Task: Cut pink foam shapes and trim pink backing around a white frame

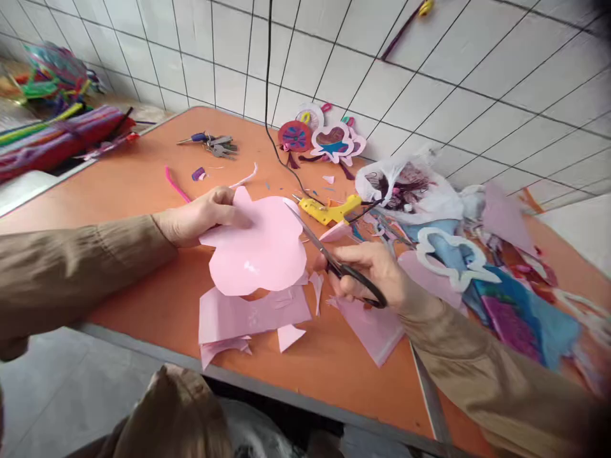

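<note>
My left hand (207, 216) pinches the upper left part of a pink sheet cut with a scalloped, flower-like outline (258, 248), thumb on top. A pair of scissors (317, 245) with dark handles is gripped in my right hand (372, 273). Its blades point up and left, with the tips at the upper right edge of the pink shape. Whether the blades are closed on the sheet I cannot tell. Below the shape lie pink offcuts (252, 318), and a larger pink scrap (370, 327) rests under my right hand.
Behind the scissors lies a yellow glue gun (329, 210) with a black cord. Keys (217, 145) sit at the far left, near bundled pipe cleaners (62, 140). Finished ornaments (329, 137) lean by the tiled wall. A plastic bag (415, 187) and a white star-shaped frame (453, 257) are on the right.
</note>
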{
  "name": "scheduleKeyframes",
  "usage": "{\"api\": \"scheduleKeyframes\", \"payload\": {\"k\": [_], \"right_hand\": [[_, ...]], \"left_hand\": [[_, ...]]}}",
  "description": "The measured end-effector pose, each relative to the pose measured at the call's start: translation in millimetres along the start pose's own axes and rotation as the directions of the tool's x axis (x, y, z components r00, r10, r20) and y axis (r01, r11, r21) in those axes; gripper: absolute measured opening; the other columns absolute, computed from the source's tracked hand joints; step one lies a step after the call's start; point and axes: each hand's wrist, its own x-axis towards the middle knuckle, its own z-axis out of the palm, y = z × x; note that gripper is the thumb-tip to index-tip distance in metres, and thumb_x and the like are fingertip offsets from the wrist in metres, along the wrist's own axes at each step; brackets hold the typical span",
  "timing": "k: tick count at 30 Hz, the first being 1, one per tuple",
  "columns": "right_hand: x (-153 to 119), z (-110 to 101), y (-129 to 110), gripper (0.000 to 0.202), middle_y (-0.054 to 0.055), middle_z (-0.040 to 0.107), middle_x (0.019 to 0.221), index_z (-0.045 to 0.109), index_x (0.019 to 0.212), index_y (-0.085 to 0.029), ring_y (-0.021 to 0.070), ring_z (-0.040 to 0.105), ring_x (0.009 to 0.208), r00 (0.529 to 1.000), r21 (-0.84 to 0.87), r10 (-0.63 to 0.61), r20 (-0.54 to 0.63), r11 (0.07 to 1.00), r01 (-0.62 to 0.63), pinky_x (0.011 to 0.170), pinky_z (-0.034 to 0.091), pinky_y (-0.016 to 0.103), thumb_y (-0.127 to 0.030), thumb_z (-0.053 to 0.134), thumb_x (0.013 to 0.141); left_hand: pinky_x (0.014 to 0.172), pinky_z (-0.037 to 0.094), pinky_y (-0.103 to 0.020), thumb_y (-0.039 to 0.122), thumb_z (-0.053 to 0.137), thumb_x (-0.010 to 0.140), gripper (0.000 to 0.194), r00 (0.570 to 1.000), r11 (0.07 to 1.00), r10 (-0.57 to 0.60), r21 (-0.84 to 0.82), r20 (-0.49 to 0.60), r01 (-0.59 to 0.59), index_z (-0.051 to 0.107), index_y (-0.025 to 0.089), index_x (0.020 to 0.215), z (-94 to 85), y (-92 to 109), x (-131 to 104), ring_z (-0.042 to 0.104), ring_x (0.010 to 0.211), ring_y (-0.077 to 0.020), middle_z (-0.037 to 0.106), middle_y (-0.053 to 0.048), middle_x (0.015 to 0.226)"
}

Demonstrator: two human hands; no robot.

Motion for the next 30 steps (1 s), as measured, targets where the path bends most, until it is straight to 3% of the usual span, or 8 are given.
{"api": "scheduleKeyframes", "payload": {"k": [7,16,19,30], "right_hand": [[-0.2,-2.1,1.8,0.067,-0.002,0.055,0.06,0.07,0.092,-0.009,0.0074,0.047,0.05,1.0,0.01,0.009,-0.011,1.0,-0.009,0.045,0.037,0.021,-0.07,0.082,0.065],[-0.5,2.8,-1.6,0.067,-0.002,0.054,0.058,0.072,0.089,-0.011,0.0074,0.046,0.05,0.999,0.044,0.026,-0.03,0.999,-0.025,0.047,0.039,0.021,-0.071,0.083,0.063],[0.2,3.4,0.8,0.066,-0.002,0.054,0.058,0.073,0.09,-0.01,0.0079,0.046,0.05,0.999,0.049,0.003,-0.043,0.999,-0.001,0.046,0.037,0.021,-0.07,0.082,0.064],[-0.1,3.1,1.5,0.066,-0.003,0.053,0.058,0.07,0.09,-0.012,0.008,0.045,0.048,0.998,0.014,-0.017,-0.054,1.0,0.018,0.044,0.037,0.022,-0.073,0.079,0.066]], "left_hand": [[0.034,0.039,-0.016,0.02,0.081,0.059,0.013,0.997,0.997,-0.075,-0.003,0.006,0.075,0.073,0.011,0.054,-7.6,-5.9,3.3,0.057,0.037,-0.0109,0.066,-0.002,0.049],[0.045,0.05,-0.018,0.027,0.082,0.079,0.02,0.995,0.996,-0.04,-0.07,0.088,0.047,0.079,0.01,0.069,-12.6,-13.5,4.2,0.063,0.043,-0.0113,0.075,-0.006,0.063],[0.051,0.056,-0.02,0.03,0.084,0.077,0.022,0.995,0.995,-0.056,-0.082,0.086,0.064,0.08,0.01,0.07,-12.4,-14.6,4.8,0.069,0.051,-0.0153,0.077,-0.008,0.067],[0.046,0.052,-0.015,0.029,0.087,0.074,0.024,0.986,0.991,-0.08,-0.091,0.145,0.094,0.078,0.01,0.064,-7.0,-11.8,3.5,0.066,0.048,-0.0126,0.073,-0.007,0.059]]}}
